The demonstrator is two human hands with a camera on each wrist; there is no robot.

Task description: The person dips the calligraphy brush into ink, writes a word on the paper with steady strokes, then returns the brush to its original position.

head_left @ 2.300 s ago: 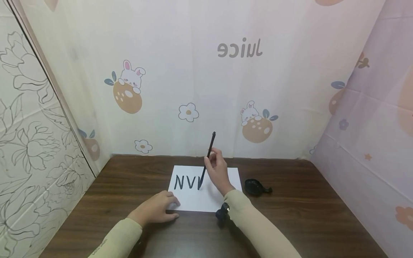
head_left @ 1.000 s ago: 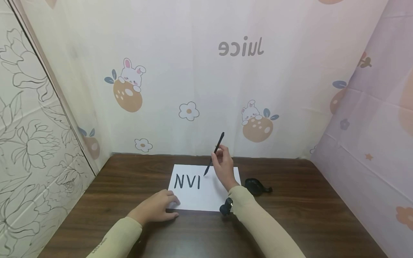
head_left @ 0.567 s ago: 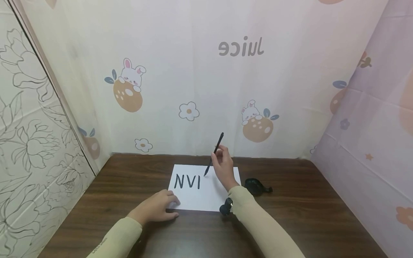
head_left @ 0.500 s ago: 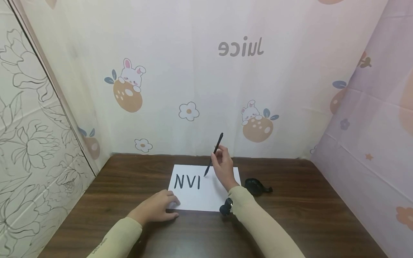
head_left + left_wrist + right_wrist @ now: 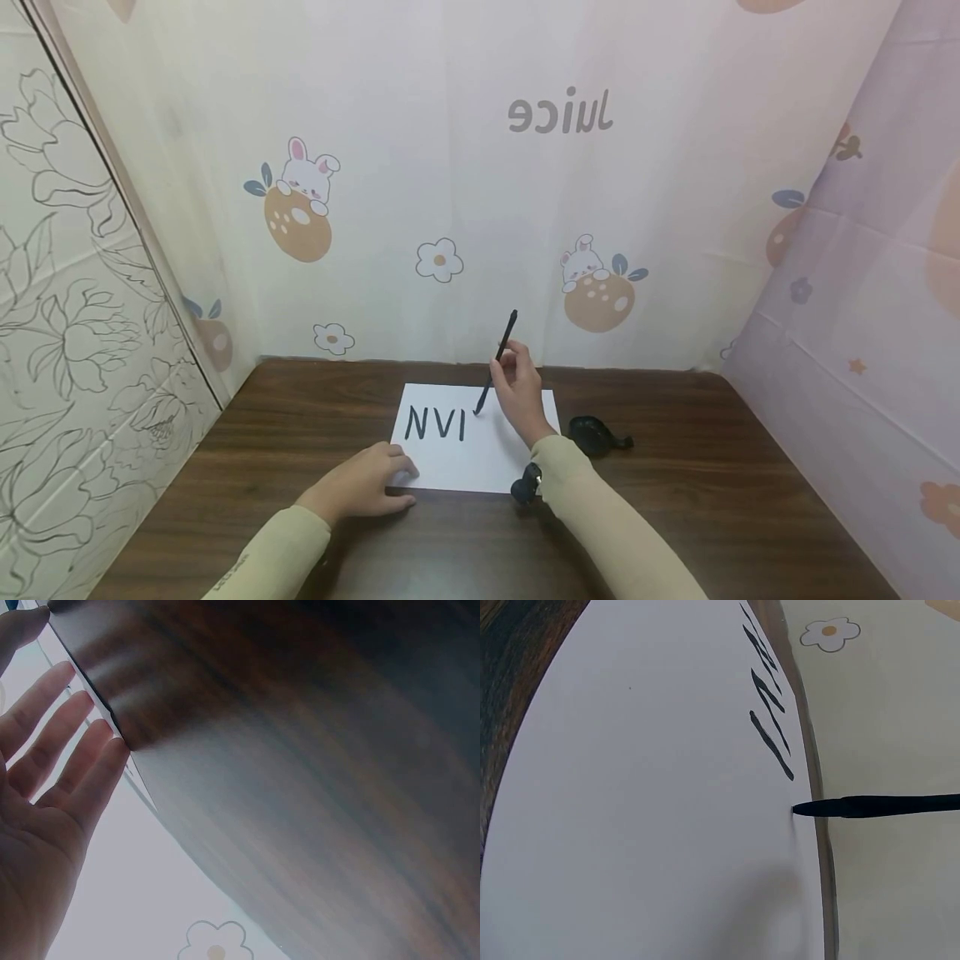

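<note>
Brush point(image 5: 885, 806) has slid over to the right compared with 2.3 seconds ago: back then its tip was down on the 3rd letter, now it sits just right of it, level with that letter's upper part, and the whole stroke is showing. The tip is right at the paper point(image 5: 467, 467), but I can't swear it's touching.

Right hand point(image 5: 519, 390) is what's got the brush, pinched between thumb and fingers, handle leaning up and to the right. That hand has moved over too. Along the sheet's left half you can read 3 black letters point(image 5: 441, 423), N V I.

Left hand point(image 5: 363, 483) hasn't budged: fingers a bit spread, tips on the paper's lower left corner, thumb lying on the wood just below the edge. Sleeves point(image 5: 607, 517) are pale, and there's a small black gadget point(image 5: 527, 485) at the right wrist.

Just past the paper's right edge is a black dish point(image 5: 590, 436) with a stubby handle, sitting on the dark wooden table point(image 5: 697, 500). Behind it all hangs a pale curtain point(image 5: 480, 183) with 2 bunnies hugging orange fruit, plus "Juice" printed backwards.
</note>
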